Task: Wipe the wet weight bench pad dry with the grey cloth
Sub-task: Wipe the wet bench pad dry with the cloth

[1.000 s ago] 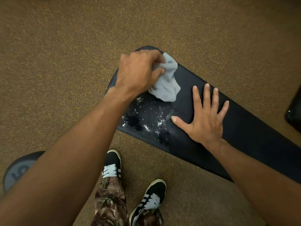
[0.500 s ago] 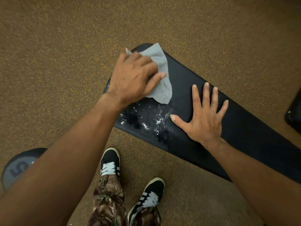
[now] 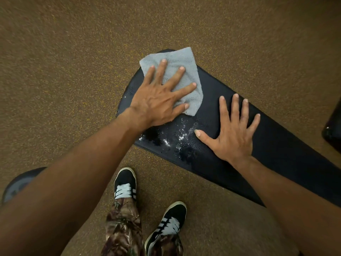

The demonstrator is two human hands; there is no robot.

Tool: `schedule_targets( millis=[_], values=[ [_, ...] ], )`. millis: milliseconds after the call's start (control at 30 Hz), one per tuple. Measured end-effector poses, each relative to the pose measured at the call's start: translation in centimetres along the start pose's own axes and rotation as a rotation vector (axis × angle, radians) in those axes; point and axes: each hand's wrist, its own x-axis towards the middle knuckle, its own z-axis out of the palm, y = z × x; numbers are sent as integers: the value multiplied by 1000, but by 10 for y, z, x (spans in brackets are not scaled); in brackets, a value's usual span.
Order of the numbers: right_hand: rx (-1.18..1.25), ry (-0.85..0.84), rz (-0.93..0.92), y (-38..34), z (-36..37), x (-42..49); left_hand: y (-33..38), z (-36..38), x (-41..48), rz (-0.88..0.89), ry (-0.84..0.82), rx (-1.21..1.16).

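The wiping looks barely started. The left hand (image 3: pixel 158 100) presses flat on the grey cloth (image 3: pixel 177 58), at 12 o'clock from the water drops (image 3: pixel 175 137). The right hand (image 3: pixel 234 135) lies flat on the bench pad (image 3: pixel 276 145). Next, slide the cloth toward 6 o'clock

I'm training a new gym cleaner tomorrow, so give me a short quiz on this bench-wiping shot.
1. True or false: the left hand presses the grey cloth down with straight fingers.
2. Where do the water droplets show on the weight bench pad? A) between the left hand and the right hand; B) on top of the cloth; C) at the pad's far right end.
3. Fill in: the right hand lies ___ on the pad, holding nothing.
Key: 1 true; 2 A; 3 flat.
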Motion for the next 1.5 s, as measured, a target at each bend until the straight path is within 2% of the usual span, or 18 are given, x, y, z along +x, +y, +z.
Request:
schedule_targets(
  millis=[267,433,567,700,1067,1133,1267,1400,1500],
  values=[
    [6,0,4,0,0,-1,1,-7,30,-123,-15,13],
    [8,-2,4,0,1,0,5,-17,42,-110,-88,-54],
    [18,4,7,1,2,-1,-13,-19,42,-86,-56,-57],
    [24,-1,4,1,3,-1,-26,-24,41,-175,-43,-92],
    [10,6,0,0,2,-1,-18,-21,-36,-364,33,-273],
    [5,3,2,-1,2,-1,-5,-9,-59,-331,60,-280],
    [7,2,2,-1,1,-1,18,15,-80,-135,51,-241],
    [14,6,5,1,4,0,11,7,-36,-76,44,-235],
    [45,20,-2,3,6,0,-10,-6,1,-123,-7,-186]
  ],
)
